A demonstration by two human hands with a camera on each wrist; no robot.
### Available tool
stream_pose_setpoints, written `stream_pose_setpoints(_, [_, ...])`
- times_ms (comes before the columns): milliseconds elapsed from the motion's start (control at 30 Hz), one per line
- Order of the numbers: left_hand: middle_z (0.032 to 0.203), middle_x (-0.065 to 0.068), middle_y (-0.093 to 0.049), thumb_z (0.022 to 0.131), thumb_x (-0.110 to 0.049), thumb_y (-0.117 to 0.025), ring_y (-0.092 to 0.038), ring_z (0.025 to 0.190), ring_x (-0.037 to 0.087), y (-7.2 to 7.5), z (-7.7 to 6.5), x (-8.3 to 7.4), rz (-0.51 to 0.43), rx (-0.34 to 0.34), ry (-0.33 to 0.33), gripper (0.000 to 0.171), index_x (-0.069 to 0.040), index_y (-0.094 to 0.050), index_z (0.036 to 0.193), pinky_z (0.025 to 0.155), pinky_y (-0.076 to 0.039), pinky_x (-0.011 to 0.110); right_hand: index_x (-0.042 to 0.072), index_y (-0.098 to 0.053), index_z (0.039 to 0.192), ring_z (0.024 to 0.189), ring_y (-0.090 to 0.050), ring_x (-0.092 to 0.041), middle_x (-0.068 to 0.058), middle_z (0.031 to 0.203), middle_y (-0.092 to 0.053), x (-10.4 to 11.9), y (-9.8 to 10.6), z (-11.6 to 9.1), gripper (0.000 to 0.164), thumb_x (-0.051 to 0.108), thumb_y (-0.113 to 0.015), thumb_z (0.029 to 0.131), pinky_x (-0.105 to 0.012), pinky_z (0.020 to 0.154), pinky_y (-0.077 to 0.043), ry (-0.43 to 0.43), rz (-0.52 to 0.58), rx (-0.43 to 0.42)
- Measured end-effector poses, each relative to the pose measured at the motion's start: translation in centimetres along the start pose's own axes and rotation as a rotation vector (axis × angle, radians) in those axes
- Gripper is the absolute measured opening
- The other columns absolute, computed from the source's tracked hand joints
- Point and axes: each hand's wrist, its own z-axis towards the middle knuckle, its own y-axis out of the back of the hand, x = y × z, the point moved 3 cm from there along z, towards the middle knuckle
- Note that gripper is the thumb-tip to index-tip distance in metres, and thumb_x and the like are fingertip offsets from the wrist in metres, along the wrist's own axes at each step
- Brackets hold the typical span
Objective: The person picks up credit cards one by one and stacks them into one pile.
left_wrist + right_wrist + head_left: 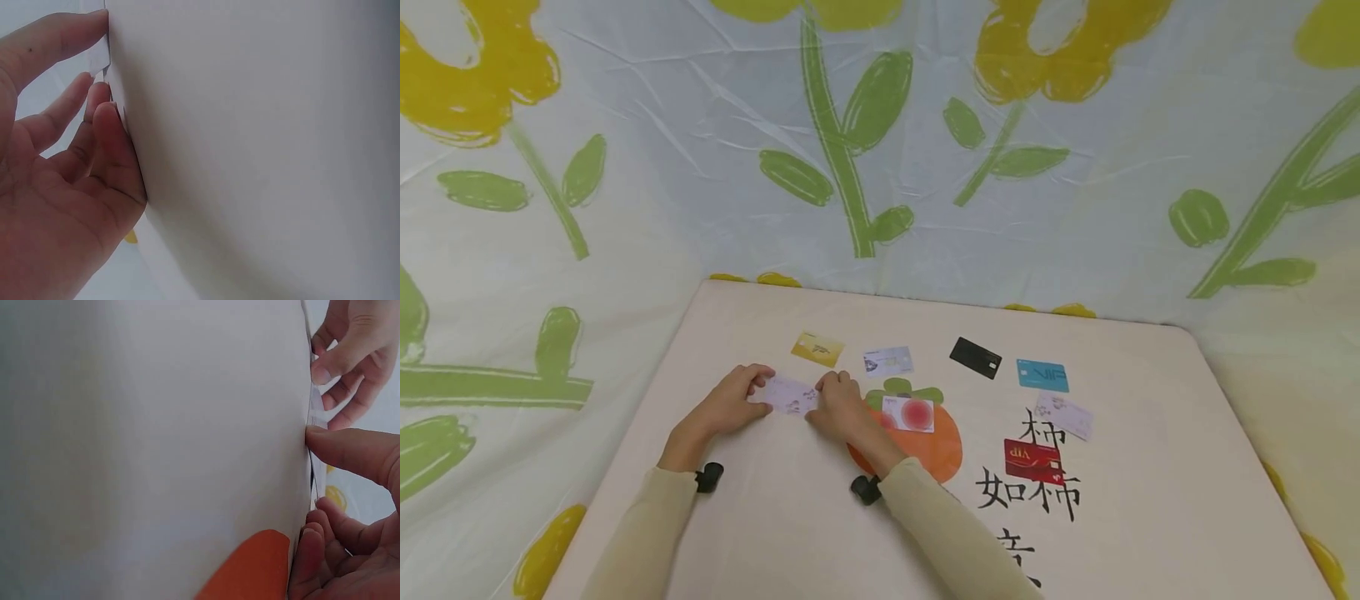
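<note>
A pale lilac card (790, 394) printed with small flowers lies low at the tabletop between both hands. At its left end, my left hand (733, 400) pinches it, thumb on the near side and curled fingers on the far side. My right hand (841, 408) grips the right end the same way, partly covering it. The left wrist view has the left hand (56, 162) seen from the palm side, a thin strip of the card (98, 57) showing by its fingertips. From the right wrist, the card (318, 415) appears nearly edge-on between the hands.
Behind the hands lie a gold card (817, 348) and a silvery card (888, 361). Rightward are black (975, 357), blue (1042, 375), second lilac (1065, 415) and red VIP (1033, 461) cards. A white card with red circles (908, 414) rests on the printed persimmon (942, 450).
</note>
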Motion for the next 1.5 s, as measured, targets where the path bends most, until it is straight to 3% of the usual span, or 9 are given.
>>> stream_pose_setpoints(333, [0.108, 0.008, -0.056, 0.083, -0.002, -0.075, -0.05, 0.099, 0.026, -0.3, -0.2, 0.2, -0.03, -0.009, 0.033, 0.05, 0.0, -0.056, 0.13, 0.087, -0.042, 0.041, 0.002, -0.06, 0.114, 0.091, -0.049, -0.021, -0.002, 0.092, -0.054, 0.2, 0.4, -0.5, 0.034, 0.017, -0.075, 0.086, -0.032, 0.078, -0.045, 0.026, 0.144, -0.004])
stream_pose_setpoints(733, [0.106, 0.009, -0.056, 0.083, 0.0, -0.073, -0.049, 0.095, 0.024, -0.4, -0.2, 0.3, -0.008, -0.018, 0.004, 0.056, 0.007, -0.053, 0.135, 0.083, -0.042, 0.039, 0.003, -0.062, 0.118, 0.088, -0.053, -0.016, 0.003, 0.095, -0.059, 0.0, 0.5, -0.7, 0.038, 0.018, -0.076, 0.086, -0.028, 0.076, -0.045, -0.019, 0.264, -0.011])
stream_pose_setpoints(1033, [0.11, 0.014, -0.056, 0.083, 0.001, -0.073, -0.051, 0.099, 0.027, -0.6, -0.3, 0.2, -0.012, -0.032, 0.032, 0.056, 0.008, -0.052, 0.135, 0.087, -0.043, 0.041, 0.002, -0.062, 0.124, 0.092, -0.056, -0.017, -0.002, 0.106, -0.064, -0.1, 0.3, -1.1, 0.04, 0.021, -0.074, 0.09, -0.031, 0.082, -0.047, -0.021, 0.351, 0.012])
stream_pose_setpoints(1300, [0.12, 0.018, -0.062, 0.087, -0.01, -0.067, -0.06, 0.108, 0.031, -0.3, -0.9, -0.7, -0.109, -0.051, 0.128, 0.054, 0.01, -0.053, 0.135, 0.093, -0.048, 0.046, -0.002, -0.06, 0.126, 0.098, -0.06, -0.022, -0.009, 0.112, -0.065, -0.3, 0.3, -1.4, 0.045, 0.018, -0.075, 0.089, -0.034, 0.086, -0.052, -0.039, 0.502, -0.001])
stream_pose_setpoints(1500, [0.123, 0.017, -0.064, 0.093, -0.013, -0.063, -0.063, 0.109, 0.029, -0.3, -1.1, -1.0, -0.13, -0.085, 0.11, 0.046, 0.007, -0.056, 0.134, 0.095, -0.049, 0.045, -0.006, -0.058, 0.129, 0.104, -0.062, -0.027, -0.015, 0.116, -0.064, -0.7, 0.7, -1.5, 0.049, 0.016, -0.075, 0.089, -0.037, 0.089, -0.053, -0.016, 0.59, -0.023])
